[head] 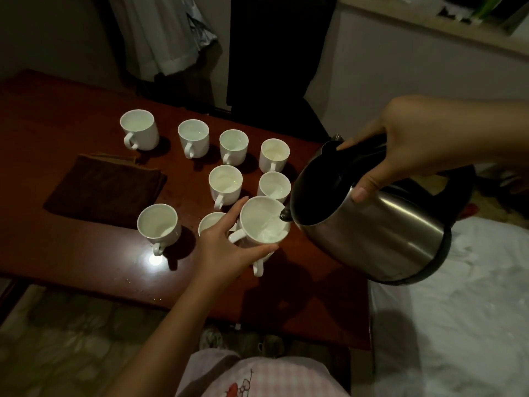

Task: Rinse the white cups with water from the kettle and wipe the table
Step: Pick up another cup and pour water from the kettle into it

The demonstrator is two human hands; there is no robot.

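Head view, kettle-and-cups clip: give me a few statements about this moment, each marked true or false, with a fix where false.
1. The right hand tilts the kettle by its black handle. True.
2. The left hand rests flat on the brown cloth. False: it holds the cup being filled.
3. The kettle's spout is over that cup. True.
4. All the cups stand upside down. False: they stand mouth up on the table.

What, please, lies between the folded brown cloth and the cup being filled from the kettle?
In the head view, one white cup stands there, then the left hand, half hiding a smaller cup.
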